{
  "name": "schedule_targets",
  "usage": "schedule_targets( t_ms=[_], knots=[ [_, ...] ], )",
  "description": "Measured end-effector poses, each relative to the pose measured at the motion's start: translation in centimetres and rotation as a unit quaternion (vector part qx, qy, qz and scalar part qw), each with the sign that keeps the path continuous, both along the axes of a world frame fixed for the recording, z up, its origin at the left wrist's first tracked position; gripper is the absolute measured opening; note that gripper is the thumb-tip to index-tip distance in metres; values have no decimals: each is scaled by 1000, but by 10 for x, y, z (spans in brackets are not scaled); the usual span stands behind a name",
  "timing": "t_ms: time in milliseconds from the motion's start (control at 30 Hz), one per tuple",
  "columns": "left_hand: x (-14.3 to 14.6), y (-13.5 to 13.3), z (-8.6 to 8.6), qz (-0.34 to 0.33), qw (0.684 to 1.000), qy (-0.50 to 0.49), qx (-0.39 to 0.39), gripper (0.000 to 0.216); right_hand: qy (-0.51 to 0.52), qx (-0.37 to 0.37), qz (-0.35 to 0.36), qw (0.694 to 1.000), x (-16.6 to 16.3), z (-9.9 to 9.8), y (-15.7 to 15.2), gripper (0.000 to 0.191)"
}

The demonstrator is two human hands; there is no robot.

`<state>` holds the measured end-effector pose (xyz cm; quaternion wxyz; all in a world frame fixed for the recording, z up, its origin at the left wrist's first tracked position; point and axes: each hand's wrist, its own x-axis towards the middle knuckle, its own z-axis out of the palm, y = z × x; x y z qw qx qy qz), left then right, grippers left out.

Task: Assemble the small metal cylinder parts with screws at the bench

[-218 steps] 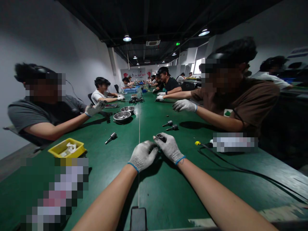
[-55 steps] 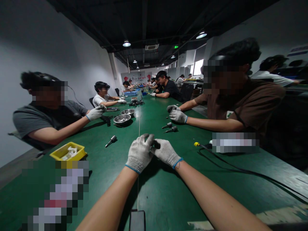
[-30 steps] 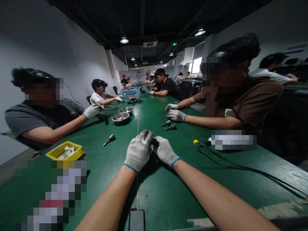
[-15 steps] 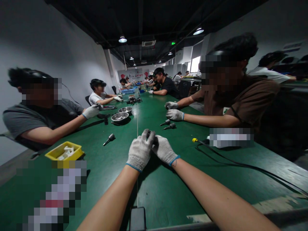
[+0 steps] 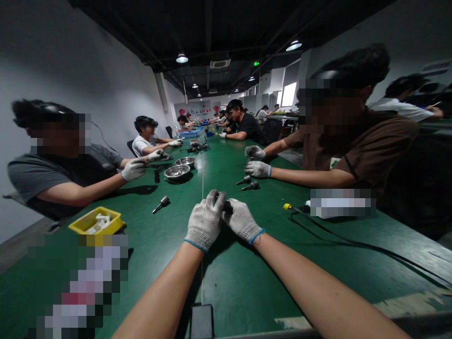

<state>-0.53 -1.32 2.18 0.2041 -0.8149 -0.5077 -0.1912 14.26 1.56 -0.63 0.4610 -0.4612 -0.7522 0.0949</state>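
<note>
Two gloved hands meet over green tabletop [image 5: 247, 282], left hand [image 5: 205, 220] and right hand [image 5: 243, 221] each grip closed on small dark part [image 5: 221, 194], mostly hidden between them.

Dim hall, ceiling lamps, warped edges

left hand [image 5: 205, 220]: gloved, curled over the dark part [image 5: 220, 194]
right hand [image 5: 242, 220]: gloved, gripping the same part
near left: yellow tray [image 5: 81, 225] on the green table [image 5: 247, 282]
</note>
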Motion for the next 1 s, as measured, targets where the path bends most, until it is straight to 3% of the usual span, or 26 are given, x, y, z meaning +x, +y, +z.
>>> schedule_targets(
  t_ms=[1000],
  knots=[
    [-5, -1, 0, -20, 1000, 9, 22, 64, 28, -22, -9, 999, -2, 3, -2, 4]
  ],
)
